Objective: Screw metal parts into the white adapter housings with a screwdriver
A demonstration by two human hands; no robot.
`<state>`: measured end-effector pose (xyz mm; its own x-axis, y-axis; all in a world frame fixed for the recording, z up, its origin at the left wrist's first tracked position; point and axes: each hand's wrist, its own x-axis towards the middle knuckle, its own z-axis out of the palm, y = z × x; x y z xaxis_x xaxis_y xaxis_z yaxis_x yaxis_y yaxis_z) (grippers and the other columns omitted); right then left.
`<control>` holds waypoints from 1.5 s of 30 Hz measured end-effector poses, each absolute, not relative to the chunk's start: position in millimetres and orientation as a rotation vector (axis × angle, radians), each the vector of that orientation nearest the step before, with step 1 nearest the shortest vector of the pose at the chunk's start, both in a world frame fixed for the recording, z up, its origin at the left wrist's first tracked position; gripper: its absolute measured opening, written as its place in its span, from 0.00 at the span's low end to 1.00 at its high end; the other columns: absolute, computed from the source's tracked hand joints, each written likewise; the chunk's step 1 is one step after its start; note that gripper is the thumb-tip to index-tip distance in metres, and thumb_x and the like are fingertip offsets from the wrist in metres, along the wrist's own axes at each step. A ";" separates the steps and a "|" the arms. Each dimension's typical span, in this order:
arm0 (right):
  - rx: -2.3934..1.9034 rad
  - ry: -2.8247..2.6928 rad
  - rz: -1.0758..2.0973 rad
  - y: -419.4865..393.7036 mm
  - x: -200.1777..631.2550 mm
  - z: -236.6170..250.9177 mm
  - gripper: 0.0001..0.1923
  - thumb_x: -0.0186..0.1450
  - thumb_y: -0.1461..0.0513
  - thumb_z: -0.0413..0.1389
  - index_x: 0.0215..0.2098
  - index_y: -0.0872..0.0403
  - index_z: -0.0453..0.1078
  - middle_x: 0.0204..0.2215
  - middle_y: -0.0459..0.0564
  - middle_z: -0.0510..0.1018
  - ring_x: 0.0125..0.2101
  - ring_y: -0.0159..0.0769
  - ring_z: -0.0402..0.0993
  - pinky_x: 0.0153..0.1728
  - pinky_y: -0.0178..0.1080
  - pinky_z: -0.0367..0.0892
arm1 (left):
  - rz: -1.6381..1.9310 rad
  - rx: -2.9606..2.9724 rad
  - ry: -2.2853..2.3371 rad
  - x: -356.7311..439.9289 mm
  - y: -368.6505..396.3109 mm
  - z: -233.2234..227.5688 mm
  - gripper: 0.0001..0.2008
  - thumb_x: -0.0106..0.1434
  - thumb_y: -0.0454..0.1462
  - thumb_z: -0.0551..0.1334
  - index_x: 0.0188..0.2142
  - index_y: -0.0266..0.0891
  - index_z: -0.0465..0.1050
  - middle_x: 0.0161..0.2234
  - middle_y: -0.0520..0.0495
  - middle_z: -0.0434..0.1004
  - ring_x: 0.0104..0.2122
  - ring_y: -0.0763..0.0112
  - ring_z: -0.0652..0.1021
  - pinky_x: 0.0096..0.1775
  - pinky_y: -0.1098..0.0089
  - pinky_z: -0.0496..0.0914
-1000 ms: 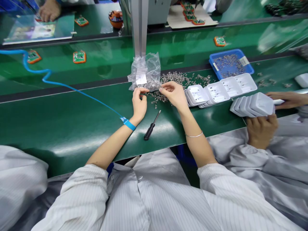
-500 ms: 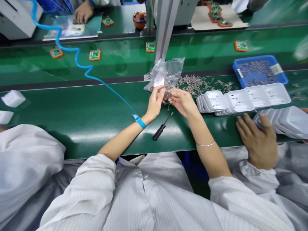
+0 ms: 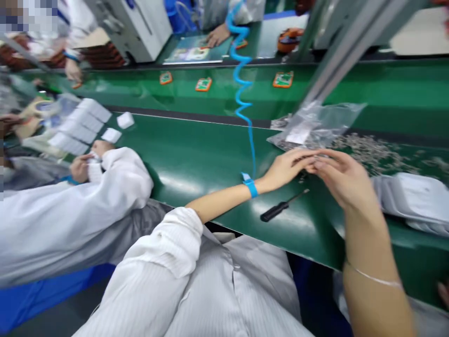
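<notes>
My left hand (image 3: 288, 167) and my right hand (image 3: 342, 177) meet at the fingertips above the green bench (image 3: 206, 159). Both have curled fingers around a few small metal parts (image 3: 302, 177), partly hidden and blurred. Just behind the hands lies a clear plastic bag (image 3: 336, 124) with a white label. A heap of similar small metal pieces (image 3: 372, 150) spreads to its right. In front of my hands rests a black-handled screwdriver (image 3: 275, 211), its shaft pointing to the upper right. A blue wrist strap (image 3: 250, 186) circles my left wrist.
A coiled blue cord (image 3: 242, 77) runs up from the strap. White plastic housings (image 3: 424, 199) are stacked at right. Orange-edged circuit boards (image 3: 203, 84) lie along the green strip behind. Co-workers' hands (image 3: 80, 167) are busy at left, near white boxes (image 3: 84, 122). A metal post (image 3: 354, 51) rises behind the bag.
The view has swung left, so the bench things appear farther right and the left-hand neighbour shows. My hands stay together over the small parts, with the fingers now more closed over them.
</notes>
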<state>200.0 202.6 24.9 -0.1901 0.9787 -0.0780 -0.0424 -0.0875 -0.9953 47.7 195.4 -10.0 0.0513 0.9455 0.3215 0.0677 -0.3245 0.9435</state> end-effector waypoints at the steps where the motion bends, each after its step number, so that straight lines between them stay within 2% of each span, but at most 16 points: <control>1: -1.157 -1.310 1.397 203.2 201.2 23.3 0.20 0.50 0.53 0.72 0.41 0.38 0.79 0.40 0.53 0.83 0.37 0.43 0.82 0.47 0.56 0.76 | 1.370 1.514 1.078 48.1 195.1 -9.0 0.09 0.70 0.32 0.59 0.46 0.42 0.76 0.51 0.43 0.79 0.51 0.67 0.79 0.56 0.69 0.70; 3: -1.201 -1.385 1.304 202.0 201.2 22.8 0.20 0.52 0.50 0.71 0.43 0.38 0.79 0.45 0.57 0.82 0.44 0.50 0.82 0.54 0.63 0.71 | 1.329 1.454 1.092 48.9 195.0 -7.4 0.10 0.72 0.32 0.56 0.48 0.41 0.74 0.51 0.41 0.79 0.46 0.69 0.81 0.52 0.71 0.73; 6: -1.309 -1.453 1.160 194.1 196.7 29.2 0.17 0.57 0.50 0.68 0.45 0.35 0.80 0.47 0.60 0.82 0.47 0.54 0.81 0.59 0.62 0.68 | 1.298 1.377 1.114 50.0 194.1 -7.4 0.09 0.73 0.33 0.55 0.50 0.42 0.70 0.51 0.39 0.78 0.45 0.70 0.82 0.50 0.73 0.75; 10: -1.457 -1.565 0.913 182.9 188.9 39.8 0.12 0.64 0.46 0.60 0.46 0.31 0.79 0.43 0.60 0.82 0.43 0.55 0.81 0.53 0.61 0.72 | 1.355 1.301 1.091 52.1 192.0 -10.3 0.09 0.73 0.33 0.55 0.50 0.44 0.68 0.55 0.40 0.76 0.54 0.70 0.79 0.54 0.78 0.73; 14: -1.451 -1.696 0.701 184.2 187.9 37.6 0.15 0.68 0.43 0.53 0.45 0.34 0.77 0.37 0.61 0.81 0.36 0.53 0.80 0.45 0.61 0.72 | 1.330 1.207 1.000 53.9 196.1 -12.6 0.13 0.68 0.31 0.63 0.50 0.47 0.69 0.52 0.45 0.77 0.54 0.67 0.79 0.50 0.79 0.75; 18: -1.472 -1.751 0.585 189.7 189.5 30.6 0.17 0.70 0.45 0.50 0.39 0.44 0.75 0.26 0.58 0.76 0.27 0.45 0.76 0.37 0.55 0.70 | 1.291 1.210 0.890 52.3 200.6 -13.9 0.07 0.68 0.32 0.63 0.44 0.44 0.72 0.43 0.46 0.79 0.41 0.67 0.83 0.45 0.73 0.77; 20: -1.458 -1.756 0.579 190.7 188.9 29.1 0.16 0.70 0.48 0.50 0.39 0.48 0.73 0.29 0.58 0.78 0.29 0.43 0.76 0.38 0.52 0.71 | 1.265 1.199 0.829 50.7 199.7 -15.0 0.05 0.70 0.38 0.61 0.45 0.41 0.71 0.40 0.46 0.78 0.33 0.69 0.81 0.41 0.68 0.78; 21: -1.464 -1.764 0.585 191.8 188.4 28.3 0.15 0.71 0.49 0.49 0.41 0.49 0.72 0.31 0.56 0.79 0.30 0.42 0.77 0.39 0.50 0.72 | 1.289 1.202 0.843 49.6 199.4 -16.1 0.07 0.70 0.40 0.61 0.45 0.41 0.70 0.41 0.47 0.78 0.33 0.70 0.81 0.41 0.67 0.78; 25: -1.319 -1.759 0.761 199.9 194.2 25.7 0.12 0.69 0.57 0.52 0.47 0.52 0.70 0.44 0.54 0.80 0.32 0.37 0.79 0.40 0.44 0.77 | 1.420 1.380 0.949 44.8 205.5 -22.4 0.11 0.66 0.43 0.65 0.45 0.41 0.71 0.45 0.45 0.78 0.45 0.66 0.80 0.51 0.66 0.75; 28: -1.313 -1.720 0.729 188.1 205.7 32.7 0.14 0.69 0.60 0.52 0.51 0.52 0.69 0.49 0.54 0.79 0.41 0.40 0.80 0.47 0.45 0.77 | 1.432 1.537 0.979 43.2 211.7 -24.2 0.09 0.67 0.39 0.62 0.46 0.42 0.72 0.48 0.44 0.78 0.52 0.65 0.79 0.57 0.63 0.71; 33: -1.135 -2.076 0.612 116.9 206.0 37.7 0.15 0.71 0.56 0.54 0.55 0.49 0.71 0.54 0.54 0.77 0.56 0.44 0.73 0.61 0.51 0.69 | 1.364 1.763 0.931 36.8 212.3 -18.3 0.22 0.65 0.29 0.55 0.56 0.44 0.69 0.60 0.44 0.72 0.64 0.67 0.71 0.68 0.60 0.60; 36: -0.867 -2.478 0.635 80.1 190.4 16.8 0.17 0.70 0.57 0.58 0.56 0.50 0.71 0.60 0.54 0.73 0.64 0.46 0.65 0.67 0.55 0.62 | 1.380 1.887 0.982 34.1 205.4 -4.1 0.24 0.61 0.28 0.56 0.55 0.45 0.71 0.62 0.47 0.71 0.67 0.66 0.66 0.70 0.60 0.55; 38: -0.905 -2.523 0.557 67.2 181.1 2.5 0.15 0.70 0.58 0.58 0.53 0.54 0.72 0.54 0.58 0.76 0.61 0.47 0.68 0.64 0.55 0.65 | 1.429 1.973 1.052 41.5 197.4 12.4 0.20 0.62 0.29 0.57 0.52 0.45 0.73 0.59 0.46 0.74 0.65 0.63 0.68 0.69 0.58 0.56; 41: -0.833 -2.514 0.326 49.7 181.0 -0.7 0.12 0.74 0.60 0.50 0.48 0.55 0.73 0.43 0.57 0.78 0.48 0.41 0.75 0.52 0.46 0.73 | 1.389 2.200 0.998 71.3 176.4 43.8 0.14 0.68 0.34 0.57 0.51 0.42 0.73 0.54 0.42 0.76 0.59 0.60 0.72 0.63 0.55 0.63; 43: -0.690 -2.349 0.126 29.1 192.7 8.8 0.12 0.75 0.63 0.46 0.47 0.55 0.70 0.40 0.54 0.77 0.44 0.38 0.75 0.45 0.42 0.75 | 1.260 2.400 0.834 97.5 156.7 62.7 0.12 0.71 0.37 0.55 0.50 0.41 0.73 0.52 0.41 0.77 0.54 0.61 0.74 0.59 0.56 0.66; 45: -0.616 -2.007 0.020 2.6 212.8 20.3 0.08 0.72 0.63 0.48 0.47 0.54 0.67 0.37 0.51 0.75 0.39 0.35 0.75 0.37 0.39 0.75 | 1.112 2.581 0.668 121.2 138.7 75.1 0.12 0.72 0.38 0.53 0.49 0.40 0.73 0.49 0.41 0.78 0.51 0.62 0.76 0.55 0.58 0.69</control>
<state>212.8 2.6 20.3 -0.3751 0.4303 0.8211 0.4142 0.8702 -0.2668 121.2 138.7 75.1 0.6030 0.5030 0.6192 0.3100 -0.8629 0.3991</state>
